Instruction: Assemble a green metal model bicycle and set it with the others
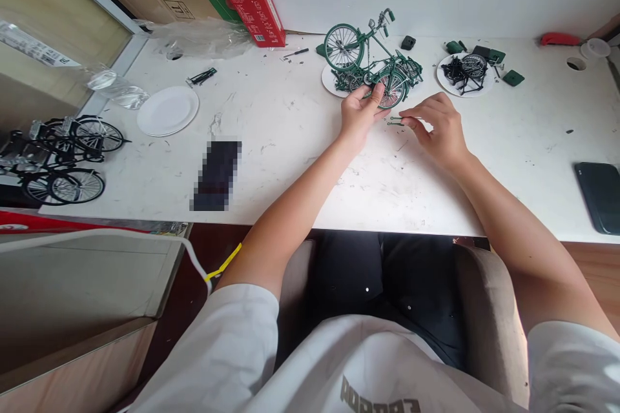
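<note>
A green model bicycle [364,51] is tilted over the table, its handlebar up and away from me. My left hand [359,113] is closed on it near its closer wheel, thumb against the rim. Just right of that wheel, my right hand [438,124] pinches a small thin green part [394,122] with two slim prongs pointing left. Its exact kind is too small to make out. Behind the bicycle, a white plate [330,80] bearing green parts is partly hidden.
Black parts lie on a second white plate [443,80], with green pieces around it. A bare white plate [167,111], black model bicycles [72,155] and a pixelated dark rectangle [216,175] are on the left. A phone [599,197] lies right; a red box [256,10] stands behind.
</note>
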`<state>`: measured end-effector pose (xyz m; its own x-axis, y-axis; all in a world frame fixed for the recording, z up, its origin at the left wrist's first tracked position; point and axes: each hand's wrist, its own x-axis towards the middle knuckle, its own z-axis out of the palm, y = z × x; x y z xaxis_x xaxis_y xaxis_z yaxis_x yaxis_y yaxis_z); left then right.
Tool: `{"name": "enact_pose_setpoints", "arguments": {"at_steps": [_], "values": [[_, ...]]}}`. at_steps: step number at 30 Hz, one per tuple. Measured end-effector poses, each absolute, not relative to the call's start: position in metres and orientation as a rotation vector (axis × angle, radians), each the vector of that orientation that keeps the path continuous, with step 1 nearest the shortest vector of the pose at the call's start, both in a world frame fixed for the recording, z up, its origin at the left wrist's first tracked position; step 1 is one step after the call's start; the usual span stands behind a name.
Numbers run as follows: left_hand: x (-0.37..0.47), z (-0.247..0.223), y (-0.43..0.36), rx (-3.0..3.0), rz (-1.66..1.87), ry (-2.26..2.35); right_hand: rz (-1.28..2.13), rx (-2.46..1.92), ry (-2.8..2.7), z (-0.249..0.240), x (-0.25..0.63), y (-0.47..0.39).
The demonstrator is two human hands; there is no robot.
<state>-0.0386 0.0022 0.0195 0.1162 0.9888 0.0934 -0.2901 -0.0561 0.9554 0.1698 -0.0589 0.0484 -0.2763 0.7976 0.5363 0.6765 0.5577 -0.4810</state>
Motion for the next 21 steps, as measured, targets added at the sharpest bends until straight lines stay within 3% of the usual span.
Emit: {"name": "enact_pose_setpoints", "arguments": {"at_steps": [21], "values": [[-0.036, 0.031, -0.011, 0.991, 1.101, 0.778, 0.026, -1.195, -1.919, 0.048, 0.171, -0.061]]}}
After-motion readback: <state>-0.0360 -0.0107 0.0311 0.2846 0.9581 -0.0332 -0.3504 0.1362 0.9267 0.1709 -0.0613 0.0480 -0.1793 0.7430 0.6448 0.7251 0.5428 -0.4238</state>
